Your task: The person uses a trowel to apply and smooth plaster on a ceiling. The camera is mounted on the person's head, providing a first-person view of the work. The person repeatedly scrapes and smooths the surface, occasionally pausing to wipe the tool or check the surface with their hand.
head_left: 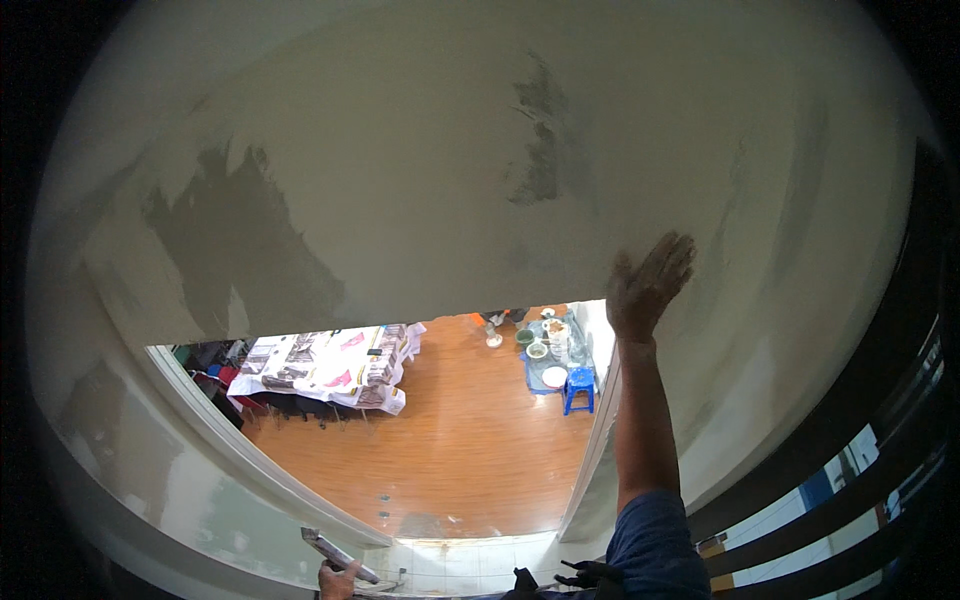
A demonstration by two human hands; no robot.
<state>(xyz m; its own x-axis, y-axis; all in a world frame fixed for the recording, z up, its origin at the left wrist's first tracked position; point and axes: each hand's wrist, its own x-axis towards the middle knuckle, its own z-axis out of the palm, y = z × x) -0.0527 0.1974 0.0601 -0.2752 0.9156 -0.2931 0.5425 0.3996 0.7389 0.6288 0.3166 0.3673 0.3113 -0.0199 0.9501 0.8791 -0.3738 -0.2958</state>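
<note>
My right hand [650, 287] lies flat against the greyish plastered wall [420, 190], just above the upper right corner of a doorway, with fingers stretched out and nothing held. Its fingers look dusty. Low on the left, my left hand [338, 582] grips a flat, narrow trowel-like tool [340, 555] with a pale, smeared surface; the tool is tilted, and part of the hand is cut off by the lower edge. Darker smeared patches mark the wall, a large one [235, 240] on the left and a smaller one [540, 145] near the top middle.
Beyond the doorway is a wood-look floor [470, 430]. A table under a printed sheet [330, 365] stands on the left. At right, a blue stool [579, 388] stands by bowls on a plastic sheet. Dark bars [840, 530] run along the lower right.
</note>
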